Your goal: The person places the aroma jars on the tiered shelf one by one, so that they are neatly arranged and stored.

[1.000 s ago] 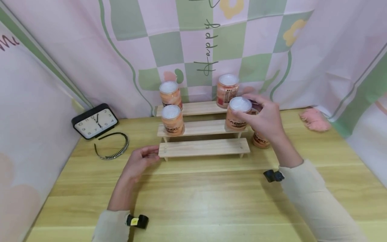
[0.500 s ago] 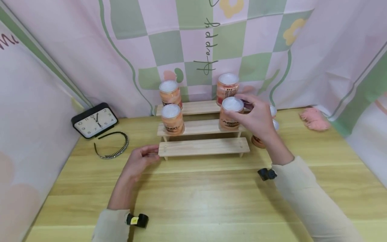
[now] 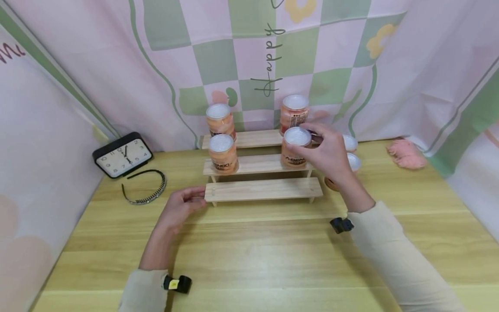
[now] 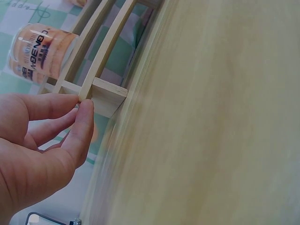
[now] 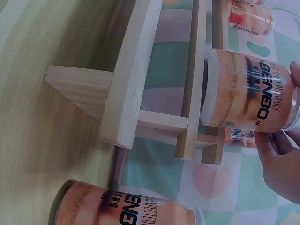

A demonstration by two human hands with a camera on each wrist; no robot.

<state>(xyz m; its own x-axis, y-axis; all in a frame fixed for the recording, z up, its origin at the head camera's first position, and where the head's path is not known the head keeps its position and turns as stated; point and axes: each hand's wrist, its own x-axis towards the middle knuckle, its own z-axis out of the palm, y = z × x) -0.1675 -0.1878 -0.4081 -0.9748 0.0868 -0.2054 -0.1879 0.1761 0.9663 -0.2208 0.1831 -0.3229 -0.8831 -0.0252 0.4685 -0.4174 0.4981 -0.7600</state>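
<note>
A wooden three-tier display stand (image 3: 263, 189) stands on the table. My left hand (image 3: 181, 208) pinches the left end of its lowest plank between thumb and fingertip, as the left wrist view shows close up. My right hand (image 3: 327, 151) grips an orange printed can (image 3: 295, 156) near its clear top, at the right end of the middle plank. In the right wrist view that can (image 5: 248, 91) stands with its base right at the plank. Another can (image 3: 223, 158) sits at the middle plank's left end. On the top plank are a left can (image 3: 220, 123) and a right can (image 3: 293, 119).
Two more cans (image 3: 352, 161) stand on the table right of the stand, partly hidden by my right hand and wrist. At the left are a black-framed clock (image 3: 124, 157) and a headband (image 3: 150, 197). A pink fluffy item (image 3: 406, 154) lies at the back right before the patterned curtain (image 3: 255, 60).
My right hand has moved left with its can along the middle plank, most of it in the first half second. The cans behind my right wrist show more. My left hand has stayed put.
</note>
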